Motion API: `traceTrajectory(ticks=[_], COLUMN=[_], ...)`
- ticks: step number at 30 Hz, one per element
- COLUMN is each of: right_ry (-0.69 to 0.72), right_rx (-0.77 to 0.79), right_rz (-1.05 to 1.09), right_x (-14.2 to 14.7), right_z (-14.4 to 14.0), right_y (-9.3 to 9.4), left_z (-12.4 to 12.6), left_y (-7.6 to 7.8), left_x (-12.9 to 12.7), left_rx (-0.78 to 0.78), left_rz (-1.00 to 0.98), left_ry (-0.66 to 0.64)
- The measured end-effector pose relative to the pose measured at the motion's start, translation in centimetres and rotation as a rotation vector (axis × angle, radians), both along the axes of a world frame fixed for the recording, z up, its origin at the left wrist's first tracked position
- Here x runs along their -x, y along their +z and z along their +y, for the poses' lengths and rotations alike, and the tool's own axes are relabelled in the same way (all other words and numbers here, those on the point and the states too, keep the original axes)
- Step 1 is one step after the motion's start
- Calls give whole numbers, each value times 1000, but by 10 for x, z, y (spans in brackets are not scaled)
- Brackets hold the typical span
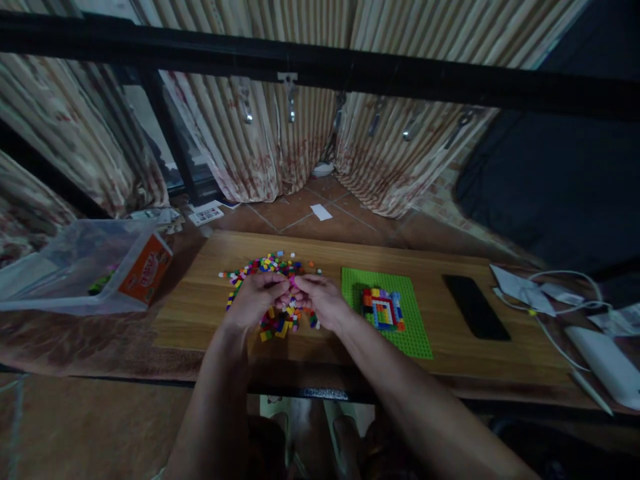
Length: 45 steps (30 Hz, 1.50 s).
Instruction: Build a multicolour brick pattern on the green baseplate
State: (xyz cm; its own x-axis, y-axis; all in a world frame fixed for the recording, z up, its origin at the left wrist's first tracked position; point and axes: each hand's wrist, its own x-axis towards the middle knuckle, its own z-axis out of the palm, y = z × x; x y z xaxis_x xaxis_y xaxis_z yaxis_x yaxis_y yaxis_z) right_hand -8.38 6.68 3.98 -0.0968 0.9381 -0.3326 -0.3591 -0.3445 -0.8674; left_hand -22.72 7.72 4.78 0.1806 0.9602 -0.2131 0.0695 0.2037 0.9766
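Observation:
Both of my hands meet above a pile of small coloured building bricks (260, 265) on the wooden board. My left hand (256, 297) has its fingers closed in a pinch. Facing it, my right hand (320, 297) pinches too, and a bit of pink, seemingly a small pink brick (293, 282), shows between the fingertips. Which hand bears it is hard to tell, as the fingers hide most of it. To the right lies a green baseplate (416, 333). On it stands a low square build of multicoloured bricks (384, 313) with a light centre.
A clear plastic bin (100, 267) with an orange label stands at the left. Right of the baseplate lies a black phone-like slab (475, 307). Farther right are white cables (565, 333) and a white box-shaped device (605, 363). A dark metal bar (320, 63) with hanging clips crosses above.

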Motion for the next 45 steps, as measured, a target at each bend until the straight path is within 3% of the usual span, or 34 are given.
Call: traceTrajectory(ticks=[3,6,9,12,16,20,25,29,38,45], right_ry=[-27,-59,-113,-240,-418,-473,-412,-316,-132,-94], right_rx=[-32,-94,-154,-210,-163,-228,-335,-425,-557,-584], right_rz=[-59,-112,-146,-178,-250,-609,-1154,-1377,-1545,-1463], right_x=[-4,-19,-48,-84,-130,-164,-182,-181,-180,-178], right_z=[-1,-2,-4,-11,-26,-41,-57,-62,-61,-60], right_y=[7,16,25,32,28,17,8,2,-15,-14], left_z=[7,13,16,17,19,18,15,12,11,15], left_y=[-9,-16,-16,-13,-10,-6,3,10,17,12], left_x=[4,6,6,5,5,5,0,-9,-24,-20], left_rx=[-51,-144,-248,-258,-215,-175,-156,-184,-198,-185], left_rz=[204,528,836,983,1057,1115,1193,1214,1170,1095], left_ry=[59,21,-19,-24,-22,-25,-13,30,33,53])
